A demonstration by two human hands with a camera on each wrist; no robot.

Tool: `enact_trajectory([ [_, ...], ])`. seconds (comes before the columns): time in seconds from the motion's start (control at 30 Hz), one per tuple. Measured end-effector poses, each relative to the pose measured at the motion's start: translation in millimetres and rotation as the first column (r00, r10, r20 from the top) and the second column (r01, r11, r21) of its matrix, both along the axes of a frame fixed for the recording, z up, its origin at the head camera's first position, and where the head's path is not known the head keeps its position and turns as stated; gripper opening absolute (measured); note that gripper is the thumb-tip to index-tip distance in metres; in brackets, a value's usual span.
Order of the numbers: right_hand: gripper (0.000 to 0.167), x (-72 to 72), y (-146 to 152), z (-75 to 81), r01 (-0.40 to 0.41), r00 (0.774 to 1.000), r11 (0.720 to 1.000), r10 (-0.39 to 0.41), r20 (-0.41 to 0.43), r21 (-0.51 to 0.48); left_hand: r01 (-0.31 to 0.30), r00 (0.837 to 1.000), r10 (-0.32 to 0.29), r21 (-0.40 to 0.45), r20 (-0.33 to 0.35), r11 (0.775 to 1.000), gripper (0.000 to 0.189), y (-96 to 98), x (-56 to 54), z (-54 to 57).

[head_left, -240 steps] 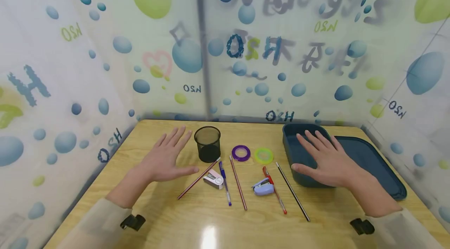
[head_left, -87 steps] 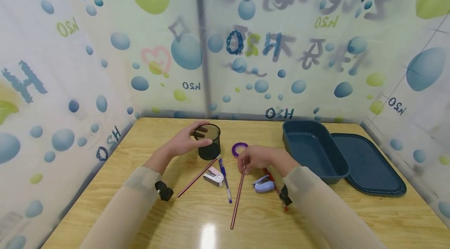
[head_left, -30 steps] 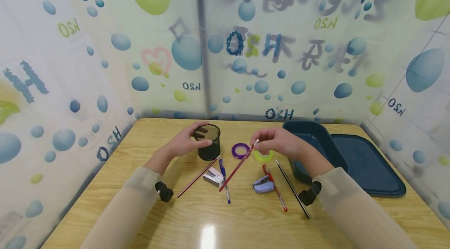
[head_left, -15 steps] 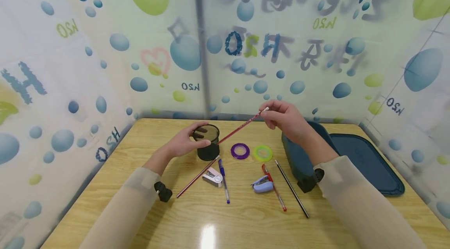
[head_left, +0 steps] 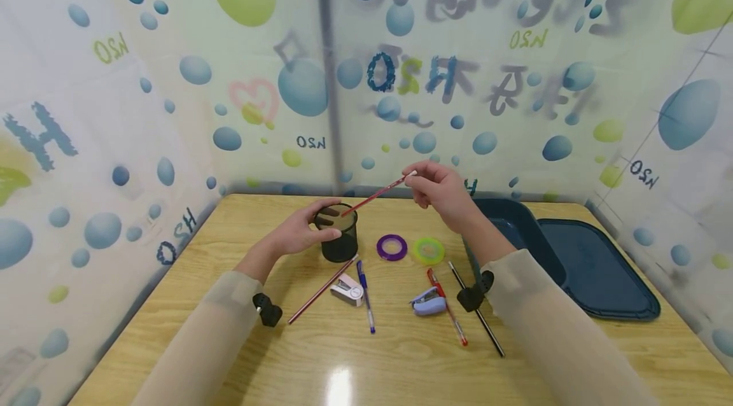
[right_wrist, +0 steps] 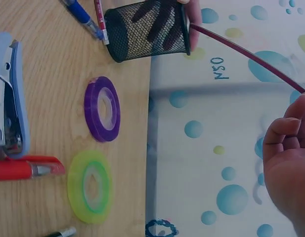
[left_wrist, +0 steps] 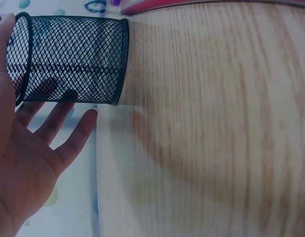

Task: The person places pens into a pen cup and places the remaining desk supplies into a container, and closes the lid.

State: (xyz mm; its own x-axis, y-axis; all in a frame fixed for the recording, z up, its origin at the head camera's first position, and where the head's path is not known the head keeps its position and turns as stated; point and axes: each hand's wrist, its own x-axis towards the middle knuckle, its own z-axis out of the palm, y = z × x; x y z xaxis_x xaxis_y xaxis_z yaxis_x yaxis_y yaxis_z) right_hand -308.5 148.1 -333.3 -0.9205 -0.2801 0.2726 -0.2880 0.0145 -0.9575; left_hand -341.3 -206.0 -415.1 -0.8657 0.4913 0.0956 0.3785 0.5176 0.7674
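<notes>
A black mesh pen holder [head_left: 345,245] stands upright at the back of the table. My left hand [head_left: 298,230] holds it from the left, thumb at the near side and fingers behind the mesh, seen through it in the left wrist view. My right hand [head_left: 442,193], raised to the right of the holder, pinches a dark red pencil [head_left: 378,194] near its white end. The pencil slants down to the left, its lower end at the holder's mouth. In the right wrist view that end of the pencil [right_wrist: 251,57] meets the rim.
Before the holder lie another red pencil [head_left: 322,290], a white stapler [head_left: 347,291] and a blue pen [head_left: 366,298]. Rightward are purple tape [head_left: 392,247], green tape [head_left: 428,251], a lavender stapler [head_left: 429,303], a red pen [head_left: 452,317], a black pencil [head_left: 490,333], a dark bin [head_left: 541,244] and its lid [head_left: 607,272].
Both hands were spread above the table at first. The left took hold of the pen holder; the right lifted the pencil from the table's middle, turned it and moved it left to the holder's mouth.
</notes>
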Motion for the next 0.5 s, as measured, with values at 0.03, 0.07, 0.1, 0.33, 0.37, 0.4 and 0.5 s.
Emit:
enact_trajectory([
  [0.03,0.011,-0.8,-3,-2.1,0.001,1.0,1.0,-0.001,0.006,0.007,0.001,1.0,-0.001,0.007,0.004,1.0,0.077,-0.5,-0.7,-0.1],
  [0.07,0.011,-1.9,-6,-4.2,0.004,1.0,1.0,-0.004,0.013,0.015,0.004,1.0,-0.005,0.015,0.009,1.0,0.077,-0.8,-1.3,-0.1],
  [0.1,0.011,-3.3,-9,-6.7,0.008,1.0,1.0,-0.009,0.024,0.022,0.009,1.0,-0.009,0.018,0.009,1.0,0.077,-1.1,-1.9,-0.2],
  [0.33,0.017,-9.4,-29,-20.1,0.028,0.997,0.997,-0.033,0.073,0.073,0.022,1.0,-0.023,0.025,0.014,0.999,0.076,-0.1,-3.2,0.5],
  [0.37,0.019,-9.5,-32,-21.1,0.028,0.996,0.996,-0.035,0.076,0.081,0.022,1.0,-0.022,0.028,0.016,0.999,0.076,0.0,-3.5,0.2],
  [0.4,0.02,-9.6,-34,-21.9,0.028,0.996,0.996,-0.035,0.08,0.085,0.021,1.0,-0.021,0.033,0.018,0.999,0.075,0.0,-3.9,-0.2],
  [0.5,0.021,-11.0,-41,-25.1,0.027,0.996,0.995,-0.036,0.087,0.094,0.022,1.0,-0.023,0.038,0.019,0.999,0.074,0.1,-4.6,-0.9],
])
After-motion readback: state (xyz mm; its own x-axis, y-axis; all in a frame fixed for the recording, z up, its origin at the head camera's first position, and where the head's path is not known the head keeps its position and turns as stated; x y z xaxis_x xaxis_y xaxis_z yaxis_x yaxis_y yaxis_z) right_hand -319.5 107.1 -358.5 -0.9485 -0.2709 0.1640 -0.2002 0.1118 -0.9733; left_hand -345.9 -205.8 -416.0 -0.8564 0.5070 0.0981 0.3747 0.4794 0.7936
